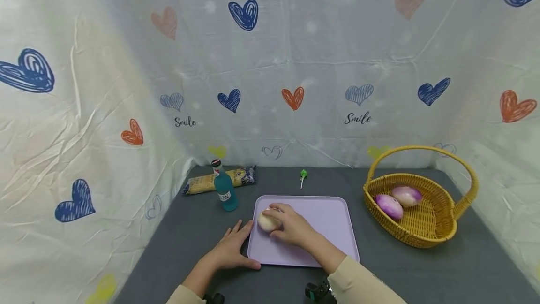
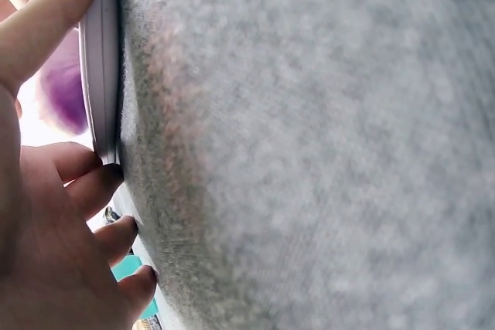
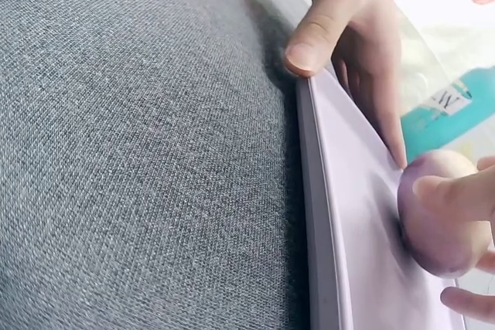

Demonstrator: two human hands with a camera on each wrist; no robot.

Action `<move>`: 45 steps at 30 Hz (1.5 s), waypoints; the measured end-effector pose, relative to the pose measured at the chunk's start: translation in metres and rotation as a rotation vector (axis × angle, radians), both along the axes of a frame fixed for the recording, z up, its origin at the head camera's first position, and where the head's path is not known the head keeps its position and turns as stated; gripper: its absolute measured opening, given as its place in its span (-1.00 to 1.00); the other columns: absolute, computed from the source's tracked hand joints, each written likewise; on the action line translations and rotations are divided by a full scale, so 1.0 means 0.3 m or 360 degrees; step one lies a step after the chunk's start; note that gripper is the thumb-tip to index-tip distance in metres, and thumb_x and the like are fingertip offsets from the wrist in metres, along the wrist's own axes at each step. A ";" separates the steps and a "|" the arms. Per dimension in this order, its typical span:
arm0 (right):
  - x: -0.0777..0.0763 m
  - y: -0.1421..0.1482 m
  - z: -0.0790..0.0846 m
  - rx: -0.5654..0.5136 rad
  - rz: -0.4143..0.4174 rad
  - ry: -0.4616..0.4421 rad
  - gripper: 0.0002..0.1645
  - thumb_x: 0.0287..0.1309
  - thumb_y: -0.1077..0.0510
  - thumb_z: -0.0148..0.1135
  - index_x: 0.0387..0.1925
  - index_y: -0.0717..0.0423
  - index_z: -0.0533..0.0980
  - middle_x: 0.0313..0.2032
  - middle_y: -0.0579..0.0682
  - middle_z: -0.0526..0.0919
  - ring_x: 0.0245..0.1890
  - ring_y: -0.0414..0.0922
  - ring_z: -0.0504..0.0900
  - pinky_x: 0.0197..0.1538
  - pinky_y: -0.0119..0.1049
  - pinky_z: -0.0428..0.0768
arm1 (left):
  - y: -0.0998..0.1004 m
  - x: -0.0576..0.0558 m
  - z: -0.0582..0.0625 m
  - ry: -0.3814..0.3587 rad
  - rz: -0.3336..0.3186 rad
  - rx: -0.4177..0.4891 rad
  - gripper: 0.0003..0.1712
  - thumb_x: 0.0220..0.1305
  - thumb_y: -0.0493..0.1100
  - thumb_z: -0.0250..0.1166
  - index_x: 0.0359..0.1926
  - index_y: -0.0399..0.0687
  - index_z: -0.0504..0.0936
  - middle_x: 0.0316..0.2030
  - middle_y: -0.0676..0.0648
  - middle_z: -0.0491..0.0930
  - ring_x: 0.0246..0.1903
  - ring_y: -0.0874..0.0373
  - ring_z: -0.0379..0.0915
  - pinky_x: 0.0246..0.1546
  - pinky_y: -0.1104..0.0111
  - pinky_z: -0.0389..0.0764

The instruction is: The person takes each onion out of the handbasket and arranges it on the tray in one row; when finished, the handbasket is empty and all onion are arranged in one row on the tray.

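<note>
On the left part of a lilac tray (image 1: 320, 229), my right hand (image 1: 291, 226) grips a purple and white onion (image 1: 268, 222), fingers over its top and thumb at its near side. The right wrist view shows this onion (image 3: 441, 214) at the tray surface, with the thumb against it. My left hand (image 1: 229, 250) is spread around the tray's near left corner. Its thumb touches the front edge, and its fingers lie along the left side, as the left wrist view also shows beside the tray rim (image 2: 100, 75).
A yellow wicker basket (image 1: 422, 238) with two purple and white onions (image 1: 389, 206) stands at the right. Behind the tray lies a green lollipop (image 1: 303, 175). A teal bottle (image 1: 225, 189) stands at the back left before a yellow and blue packet (image 1: 244, 176). Heart-printed sheets surround the grey table.
</note>
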State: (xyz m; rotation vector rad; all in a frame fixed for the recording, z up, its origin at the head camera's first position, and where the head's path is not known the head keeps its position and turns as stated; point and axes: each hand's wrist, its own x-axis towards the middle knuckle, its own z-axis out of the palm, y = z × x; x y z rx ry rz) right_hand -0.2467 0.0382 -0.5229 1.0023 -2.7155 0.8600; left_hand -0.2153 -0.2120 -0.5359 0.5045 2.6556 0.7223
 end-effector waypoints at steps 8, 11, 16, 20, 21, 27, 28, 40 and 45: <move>-0.001 0.028 0.025 0.0047 -0.0046 0.0074 -0.28 0.01 0.01 0.58 0.25 -0.17 0.55 0.34 0.01 0.48 0.33 0.07 0.47 0.13 0.09 0.61 | 0.010 -0.001 0.003 -0.0014 -0.0005 -0.0014 0.45 -0.14 0.48 0.50 0.60 -0.07 0.02 0.58 -0.17 0.05 0.58 -0.27 -0.24 0.46 -0.32 -0.15; -0.003 0.041 0.049 0.0026 -0.0032 0.0118 -0.31 0.01 0.02 0.57 0.23 -0.14 0.57 0.32 0.05 0.50 0.32 0.10 0.48 0.16 0.10 0.59 | 0.009 -0.002 0.005 -0.0007 -0.0005 -0.0012 0.45 -0.14 0.48 0.50 0.60 -0.08 0.02 0.57 -0.18 0.06 0.58 -0.27 -0.23 0.46 -0.32 -0.15; 0.003 0.068 0.098 -0.0036 -0.0013 0.0117 -0.28 0.02 0.12 0.56 0.26 -0.11 0.55 0.31 0.11 0.51 0.30 0.13 0.50 0.22 0.13 0.55 | 0.007 0.000 0.009 -0.0016 0.0001 -0.0004 0.45 -0.14 0.48 0.51 0.60 -0.08 0.02 0.57 -0.18 0.06 0.58 -0.27 -0.24 0.46 -0.33 -0.15; 0.012 0.092 0.132 -0.0054 -0.0016 0.0132 -0.29 0.04 0.16 0.55 0.27 -0.10 0.55 0.30 0.10 0.52 0.31 0.10 0.50 0.24 0.10 0.55 | 0.010 0.002 0.011 -0.0020 0.0003 0.0002 0.45 -0.15 0.47 0.52 0.60 -0.08 0.03 0.57 -0.19 0.08 0.57 -0.28 -0.23 0.46 -0.33 -0.15; 0.015 0.098 0.139 -0.0060 -0.0015 0.0144 -0.30 0.03 0.16 0.55 0.26 -0.09 0.56 0.29 0.10 0.53 0.30 0.10 0.51 0.23 0.10 0.56 | 0.011 0.002 0.010 -0.0023 0.0003 0.0003 0.45 -0.15 0.47 0.52 0.60 -0.09 0.03 0.56 -0.19 0.08 0.57 -0.28 -0.23 0.46 -0.33 -0.15; 0.032 0.131 0.169 -0.0098 -0.0019 0.0227 -0.33 0.02 0.14 0.57 0.22 -0.10 0.59 0.26 0.06 0.56 0.28 0.06 0.53 0.20 0.05 0.59 | 0.013 0.004 0.005 -0.0032 0.0004 -0.0008 0.45 -0.14 0.48 0.51 0.60 -0.08 0.03 0.57 -0.18 0.08 0.57 -0.28 -0.23 0.46 -0.32 -0.15; 0.034 0.136 0.172 -0.0100 -0.0024 0.0236 -0.33 0.02 0.13 0.58 0.22 -0.09 0.59 0.27 0.06 0.56 0.29 0.05 0.53 0.19 0.04 0.60 | 0.013 0.004 0.005 -0.0031 0.0004 -0.0008 0.45 -0.15 0.48 0.51 0.60 -0.08 0.03 0.57 -0.19 0.08 0.57 -0.28 -0.23 0.46 -0.32 -0.15; 0.040 0.210 0.213 -0.0179 -0.0058 0.0264 -0.31 0.00 0.12 0.59 0.23 -0.06 0.58 0.26 0.08 0.56 0.28 0.09 0.52 0.21 0.05 0.58 | 0.011 0.005 0.012 -0.0022 0.0016 -0.0010 0.45 -0.17 0.47 0.52 0.60 -0.05 0.03 0.56 -0.19 0.09 0.58 -0.26 -0.22 0.46 -0.32 -0.15; 0.039 0.238 0.214 -0.0224 -0.0030 0.0291 -0.33 0.00 0.16 0.58 0.21 -0.01 0.60 0.25 0.10 0.57 0.26 0.10 0.55 0.20 0.05 0.59 | 0.004 0.007 0.009 -0.0009 0.0007 -0.0013 0.45 -0.16 0.47 0.52 0.60 -0.06 0.03 0.57 -0.18 0.08 0.58 -0.26 -0.22 0.47 -0.31 -0.14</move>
